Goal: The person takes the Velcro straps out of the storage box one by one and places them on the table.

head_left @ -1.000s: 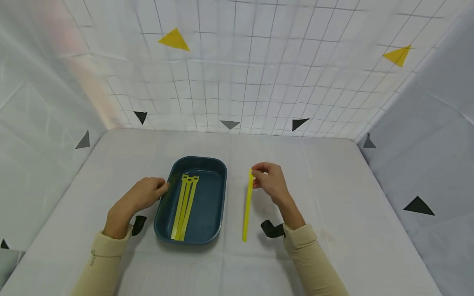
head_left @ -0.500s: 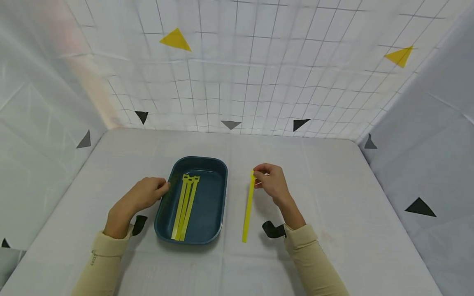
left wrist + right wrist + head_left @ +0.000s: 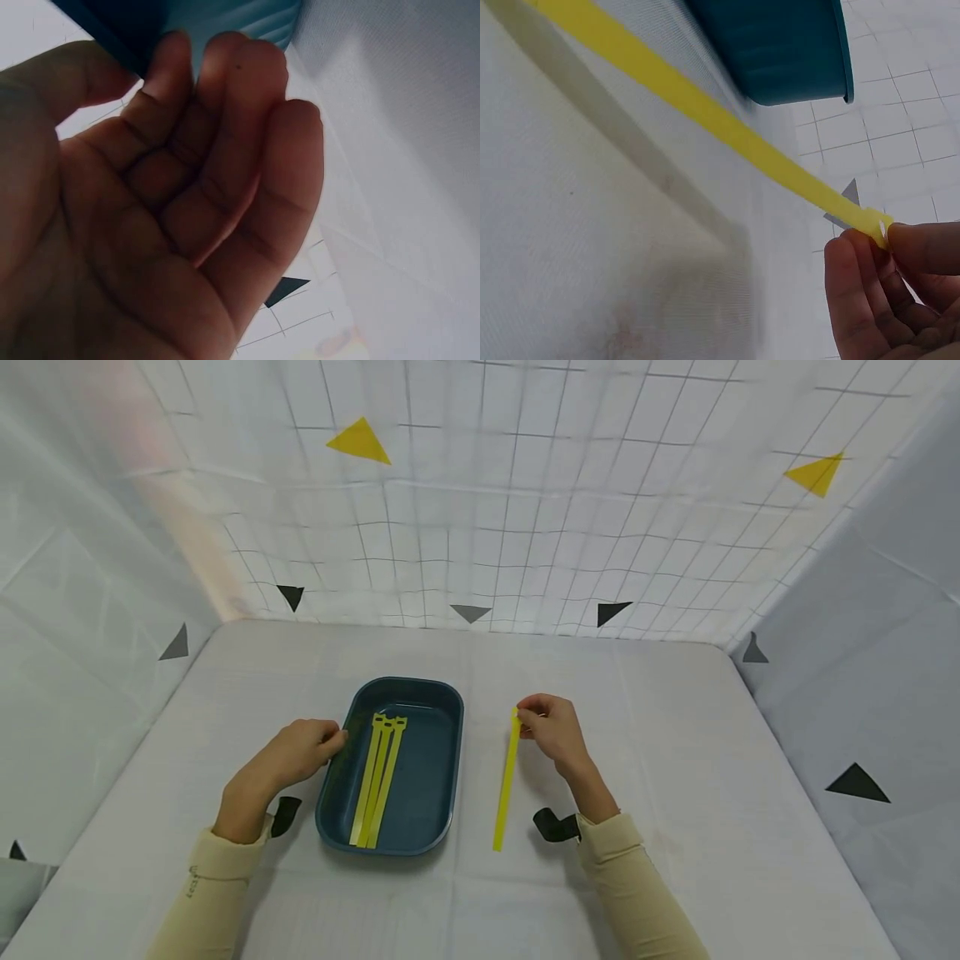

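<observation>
My left hand (image 3: 292, 750) holds the left rim of a dark teal tray (image 3: 427, 768). In the left wrist view, the thumb and fingertips meet the tray's edge (image 3: 225, 15). Inside the tray, to the left, lie a few yellow cable ties (image 3: 374, 785) side by side, slotted heads pointing away. To the right of the tray, my right hand (image 3: 555, 731) pinches another yellow cable tie (image 3: 507, 785) by its head between thumb and fingers. Its strip slants toward me, with a shadow beside it in the right wrist view; whether its near end touches the cloth I cannot tell.
A white cloth (image 3: 697, 827) covers the table. Behind it rises a gridded white sheet (image 3: 570, 510) with yellow and dark triangle markers. Plain pale sheets (image 3: 885, 635) stand along both sides.
Both hands, the tray and the cable ties keep nearly the same places. The whole head view has shifted slightly, so everything appears a few pixels further right.
</observation>
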The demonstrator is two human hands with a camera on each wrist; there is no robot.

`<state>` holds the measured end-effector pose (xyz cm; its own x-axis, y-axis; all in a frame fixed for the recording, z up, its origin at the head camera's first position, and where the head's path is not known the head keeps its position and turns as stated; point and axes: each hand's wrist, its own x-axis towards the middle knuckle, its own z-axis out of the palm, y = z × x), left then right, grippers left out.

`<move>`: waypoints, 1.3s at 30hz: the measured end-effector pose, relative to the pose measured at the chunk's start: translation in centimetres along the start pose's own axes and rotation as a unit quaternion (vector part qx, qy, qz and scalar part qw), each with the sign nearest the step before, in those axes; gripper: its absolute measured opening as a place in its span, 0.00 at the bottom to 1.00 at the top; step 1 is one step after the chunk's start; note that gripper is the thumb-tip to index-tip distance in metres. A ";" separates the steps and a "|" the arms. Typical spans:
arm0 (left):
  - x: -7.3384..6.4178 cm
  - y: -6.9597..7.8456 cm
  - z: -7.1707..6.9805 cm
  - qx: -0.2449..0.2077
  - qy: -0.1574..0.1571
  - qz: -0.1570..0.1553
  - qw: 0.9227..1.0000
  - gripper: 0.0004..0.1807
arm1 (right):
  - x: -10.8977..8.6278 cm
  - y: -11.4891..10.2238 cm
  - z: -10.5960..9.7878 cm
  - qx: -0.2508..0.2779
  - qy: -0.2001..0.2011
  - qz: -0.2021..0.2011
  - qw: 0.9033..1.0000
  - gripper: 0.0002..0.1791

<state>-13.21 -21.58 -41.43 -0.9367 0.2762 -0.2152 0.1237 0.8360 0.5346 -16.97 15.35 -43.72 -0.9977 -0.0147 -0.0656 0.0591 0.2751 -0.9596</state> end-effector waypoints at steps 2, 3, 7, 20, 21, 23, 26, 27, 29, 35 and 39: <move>0.0 0.0 0.0 -0.002 -0.001 -0.002 1.000 0.17 | 0.0 0.1 0.0 -0.002 0.002 0.004 1.000 0.07; 0.0 0.0 0.0 -0.002 -0.001 -0.002 1.000 0.17 | 0.1 0.1 0.0 -0.002 0.002 0.005 1.000 0.07; -0.1 0.0 0.0 0.000 0.000 -0.001 1.000 0.17 | 0.3 0.4 0.1 -0.005 0.004 0.012 1.000 0.07; 0.1 0.1 0.1 -0.003 0.001 0.005 1.000 0.18 | 1.3 1.2 -0.1 -0.033 0.006 0.038 0.999 0.09; 0.1 0.1 0.1 -0.003 0.001 0.004 1.000 0.18 | 1.4 1.3 -0.1 -0.035 0.006 0.040 0.999 0.09; 0.1 0.1 0.1 -0.001 0.002 0.005 1.000 0.17 | 1.5 1.4 -0.1 -0.037 0.005 0.042 0.998 0.09; 0.1 0.0 0.0 0.001 0.004 0.008 1.000 0.17 | 1.7 1.8 0.0 -0.044 0.009 0.033 0.998 0.09; 0.1 0.0 0.0 0.002 0.005 0.008 1.000 0.17 | 1.8 1.9 0.1 -0.050 0.012 0.030 0.998 0.09; 0.1 -0.1 -0.1 0.002 0.005 0.009 1.000 0.17 | 2.0 2.4 0.2 -0.065 0.019 0.022 0.997 0.09; 0.0 -0.2 0.0 -0.002 0.008 0.021 1.000 0.18 | 2.1 3.2 0.5 -0.107 0.032 0.014 0.994 0.09; -0.1 -0.3 0.0 -0.001 0.010 0.027 1.000 0.19 | 2.0 3.4 0.6 -0.103 0.035 0.013 0.994 0.09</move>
<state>-13.18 -21.84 -41.58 -0.9351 0.3116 -0.1688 0.1740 0.8186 0.5474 -18.76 15.67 -47.24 -0.9963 0.0590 -0.0629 0.0832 0.4661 -0.8808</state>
